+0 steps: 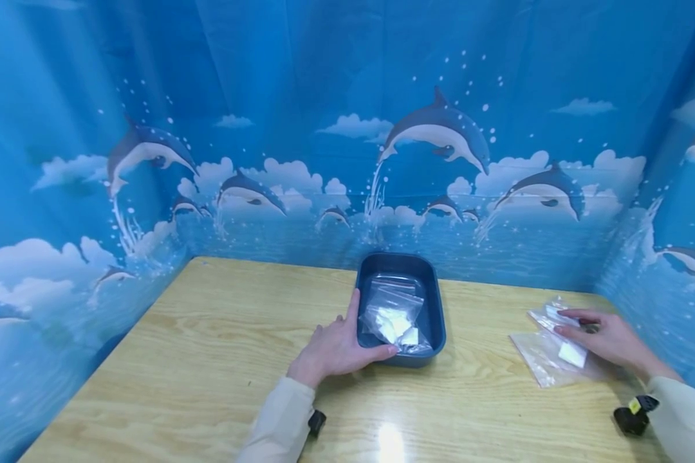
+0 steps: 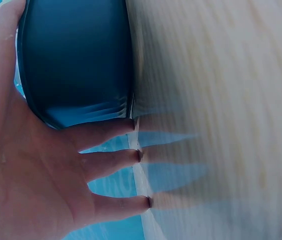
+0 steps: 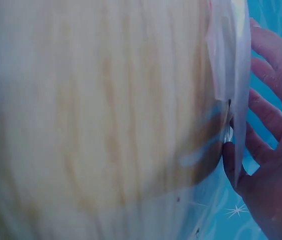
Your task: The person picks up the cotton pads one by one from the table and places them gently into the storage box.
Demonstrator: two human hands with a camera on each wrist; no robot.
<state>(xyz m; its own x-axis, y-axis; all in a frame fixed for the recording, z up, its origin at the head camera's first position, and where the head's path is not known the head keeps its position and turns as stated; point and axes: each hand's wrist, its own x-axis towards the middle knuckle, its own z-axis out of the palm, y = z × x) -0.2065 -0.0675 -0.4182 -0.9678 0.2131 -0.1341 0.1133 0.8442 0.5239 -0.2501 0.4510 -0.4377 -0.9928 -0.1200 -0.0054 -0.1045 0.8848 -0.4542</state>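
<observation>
In the head view a dark blue tray (image 1: pixel 442 308) holds several clear zip-lock bags (image 1: pixel 402 297) with white contents. My left hand (image 1: pixel 333 347) rests at its near left corner, the index finger along the left side and the thumb over the near rim. The other left fingers (image 2: pixel 112 162) are straight and reach to the tabletop beside the tray in the left wrist view. At the right, my right hand (image 1: pixel 614 341) pinches a clear zip-lock bag (image 1: pixel 543 319) between thumb and fingers. Another clear bag (image 1: pixel 529 354) lies flat under it. The right thumb tip is partly hidden behind the plastic.
The light wooden table (image 1: pixel 237 321) extends left and in front of the tray. A blue curtain (image 1: pixel 324 77) printed with dolphins surrounds its back and sides. Black devices sit at both wrists, the right one (image 1: pixel 631 421) close to the tabletop.
</observation>
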